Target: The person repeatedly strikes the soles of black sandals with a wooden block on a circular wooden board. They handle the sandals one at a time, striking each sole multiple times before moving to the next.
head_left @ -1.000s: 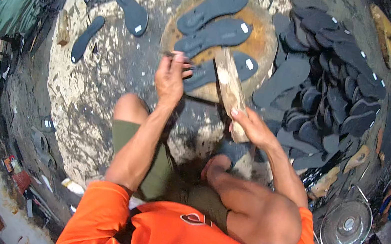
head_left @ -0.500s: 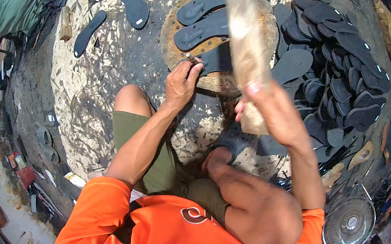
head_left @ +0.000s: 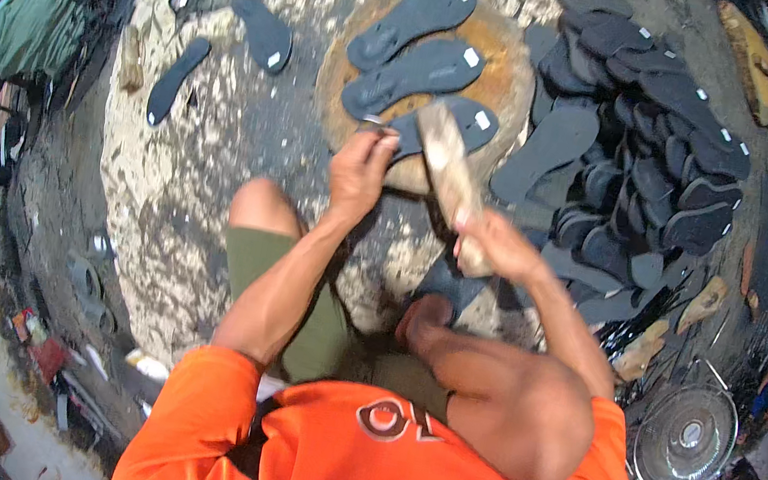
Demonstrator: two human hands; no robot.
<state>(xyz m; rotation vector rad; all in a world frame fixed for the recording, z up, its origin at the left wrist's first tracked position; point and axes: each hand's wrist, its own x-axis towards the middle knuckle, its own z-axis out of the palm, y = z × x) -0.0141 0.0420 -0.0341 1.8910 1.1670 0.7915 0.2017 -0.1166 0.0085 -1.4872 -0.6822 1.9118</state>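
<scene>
My left hand (head_left: 357, 174) is closed around a small metal punch (head_left: 374, 122) at the toe-strap end of a dark sole (head_left: 467, 113). This sole lies nearest me on a round wooden block (head_left: 336, 54); a white tag marks its far end. A pale wooden club (head_left: 452, 166) is gripped by my right hand (head_left: 502, 248), its head low over that sole, just right of the punch. Two more soles, a middle one (head_left: 424, 69) and a far one (head_left: 416, 24), lie side by side on the block. Whether the punch tip touches the sole is hidden by my fingers.
A large heap of dark soles (head_left: 655, 151) is piled right of the block, with a single sole (head_left: 552, 146) at its near side. Two loose soles, one narrow (head_left: 175, 82) and one wide (head_left: 262, 29), lie left. A round fan grille (head_left: 687, 439) stands at lower right.
My right hand has brought the club down from its raised position to low over the near sole. My left hand stays with the punch at the sole's left end.
</scene>
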